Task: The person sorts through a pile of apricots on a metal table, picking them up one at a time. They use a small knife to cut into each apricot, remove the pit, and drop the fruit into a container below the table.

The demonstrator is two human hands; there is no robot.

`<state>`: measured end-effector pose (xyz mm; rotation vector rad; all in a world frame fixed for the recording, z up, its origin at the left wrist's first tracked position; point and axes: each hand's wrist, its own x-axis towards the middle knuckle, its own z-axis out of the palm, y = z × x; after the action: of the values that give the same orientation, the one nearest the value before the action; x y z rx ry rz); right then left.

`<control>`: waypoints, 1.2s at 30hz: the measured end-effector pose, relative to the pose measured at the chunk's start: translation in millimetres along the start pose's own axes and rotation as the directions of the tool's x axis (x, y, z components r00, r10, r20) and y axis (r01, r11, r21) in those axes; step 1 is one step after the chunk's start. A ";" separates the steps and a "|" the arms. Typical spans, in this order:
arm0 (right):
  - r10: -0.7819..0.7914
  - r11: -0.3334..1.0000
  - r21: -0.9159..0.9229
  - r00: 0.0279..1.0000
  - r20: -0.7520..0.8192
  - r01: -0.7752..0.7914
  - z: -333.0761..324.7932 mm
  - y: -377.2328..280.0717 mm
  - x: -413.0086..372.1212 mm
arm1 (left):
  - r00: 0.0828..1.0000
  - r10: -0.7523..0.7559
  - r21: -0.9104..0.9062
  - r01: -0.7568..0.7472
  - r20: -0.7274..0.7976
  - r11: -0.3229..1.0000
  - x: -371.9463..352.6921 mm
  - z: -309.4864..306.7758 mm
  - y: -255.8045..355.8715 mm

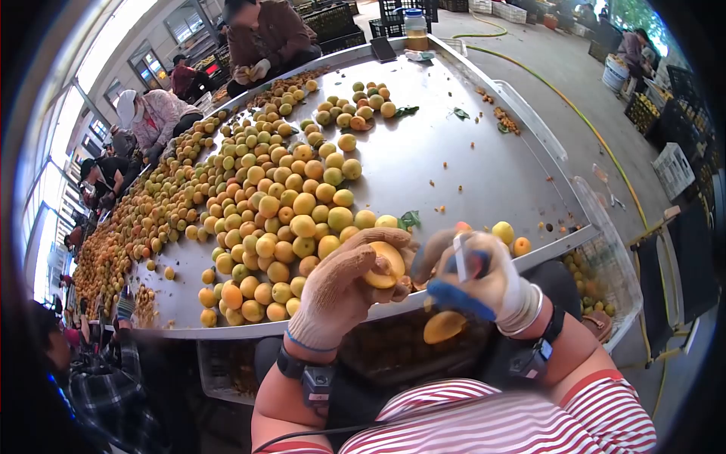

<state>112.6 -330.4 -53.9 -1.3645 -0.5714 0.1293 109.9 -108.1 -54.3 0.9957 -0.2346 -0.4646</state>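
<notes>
My left hand (342, 286), in a knitted glove with tan-coated fingers, is closed around a cut apricot half (386, 266), its orange inside and the pit hollow facing my right hand. My right hand (484, 274), gloved and blurred by motion, is closed on a small tool (460, 259) with a pale flat strip standing upward; its exact kind I cannot tell. Blue shows low on that hand's fingers. Another apricot half (445, 327) is in mid-air below my right hand, over a crate of fruit (393, 352). Whole apricots (302, 227) lie heaped beyond my left hand.
The metal table (423, 163) has a raised edge and scattered pits and leaves. Two apricots (502, 231) lie right of my hands. A clear plastic crate (631, 303) with fruit stands at right. People (276, 38) work along the far side. A jar (415, 29) stands at the back.
</notes>
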 end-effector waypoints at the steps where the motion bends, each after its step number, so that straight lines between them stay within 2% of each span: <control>1: 0.073 0.997 0.038 0.993 -0.095 -0.069 -2.4 -4.8 -2.5 | 1.000 -0.008 -0.004 0.008 0.005 1.000 -1.2 6.3 0.8; 2: 0.169 0.965 0.231 0.966 -0.196 -0.122 -6.5 -2.6 -8.7 | 1.000 0.021 0.117 -0.020 -0.002 0.993 -1.4 12.3 -0.2; 3: 0.114 0.969 0.238 0.975 -0.189 -0.067 -13.3 -13.1 -12.2 | 0.999 0.051 0.237 -0.049 -0.003 0.970 -1.4 18.8 0.1; 4: -0.075 0.977 0.177 0.965 -0.251 0.122 -13.2 -9.2 -11.7 | 0.986 -0.153 -0.089 0.147 -0.068 0.985 -0.2 26.9 3.4; 5: -0.263 0.947 0.100 0.917 -0.299 0.304 -10.8 -5.1 -9.9 | 0.985 -0.163 -0.092 0.157 -0.056 0.983 -0.6 34.4 2.6; 6: -0.260 0.949 0.090 0.914 -0.311 0.301 -9.2 -8.0 -8.5 | 0.989 -0.141 -0.058 0.139 -0.043 0.989 -2.2 41.8 -0.9; 7: -0.253 0.934 0.175 0.923 -0.289 0.311 -7.3 -13.9 -6.9 | 0.992 -0.120 -0.025 0.119 -0.029 0.993 -3.5 46.3 -5.8; 8: -0.247 0.912 0.261 0.932 -0.267 0.317 -5.7 -19.7 -7.3 | 0.990 -0.143 -0.088 0.144 0.012 0.986 -3.8 44.8 -11.7; 13: -0.130 0.927 0.309 0.956 -0.262 0.211 -1.0 -39.1 -13.8 | 0.990 -0.139 -0.024 0.138 -0.025 0.990 -8.5 53.1 -18.7; 15: -0.088 0.924 0.347 0.973 -0.213 0.159 -3.1 -40.4 -15.3 | 0.996 -0.087 0.045 0.086 0.020 0.995 -8.5 52.3 -20.5; 19: -0.155 0.933 0.289 0.965 -0.211 0.213 -4.9 -39.6 -17.1 | 0.995 -0.095 0.159 0.095 -0.010 0.983 -12.3 57.7 -20.7; 21: -0.103 0.946 0.288 0.982 -0.161 0.146 -3.8 -40.2 -16.8 | 0.999 -0.051 0.276 0.051 -0.008 0.960 -13.0 58.4 -20.5; 22: -0.150 0.938 0.279 0.968 -0.203 0.204 -0.6 -35.6 -15.7 | 0.999 -0.050 0.277 0.051 -0.008 0.960 -13.3 58.1 -20.9; 23: -0.151 0.938 0.280 0.968 -0.201 0.204 3.2 -33.6 -17.5 | 0.999 -0.042 0.335 0.044 -0.014 0.941 -13.6 57.8 -21.6; 25: 0.023 0.928 0.362 0.956 -0.293 0.088 9.4 -30.9 -21.0 | 0.999 -0.031 0.394 0.037 -0.022 0.919 -14.4 57.4 -24.8; 27: 0.019 0.916 0.389 0.960 -0.279 0.095 10.4 -27.5 -17.9 | 0.997 0.070 0.493 -0.046 -0.030 0.869 -14.9 55.6 -32.1; 29: 0.013 0.903 0.417 0.965 -0.262 0.101 13.2 -22.1 -14.6 | 0.995 0.094 0.518 -0.056 -0.046 0.854 -15.6 53.8 -39.1; 31: -0.028 0.927 0.341 0.935 -0.354 0.157 18.9 -13.7 -12.9 | 0.990 0.121 0.543 -0.064 -0.070 0.837 -13.7 51.9 -45.3; 32: -0.061 0.958 0.238 0.927 -0.369 0.158 18.3 -9.4 -10.2 | 0.984 0.170 0.631 -0.100 -0.051 0.769 -12.7 50.8 -48.2; 34: -0.025 0.952 0.276 0.930 -0.365 0.134 17.1 -1.7 -7.5 | 0.972 0.232 0.750 -0.136 -0.024 0.648 -10.5 47.8 -52.2; 36: 0.055 0.928 0.356 0.906 -0.419 0.108 20.7 5.5 -3.6 | 0.973 0.229 0.766 -0.125 -0.030 0.630 -7.7 41.1 -58.1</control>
<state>101.3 -312.4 -58.4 -0.9693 -0.1824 -0.0805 71.3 -161.8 -81.6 1.8185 -0.4323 -0.0911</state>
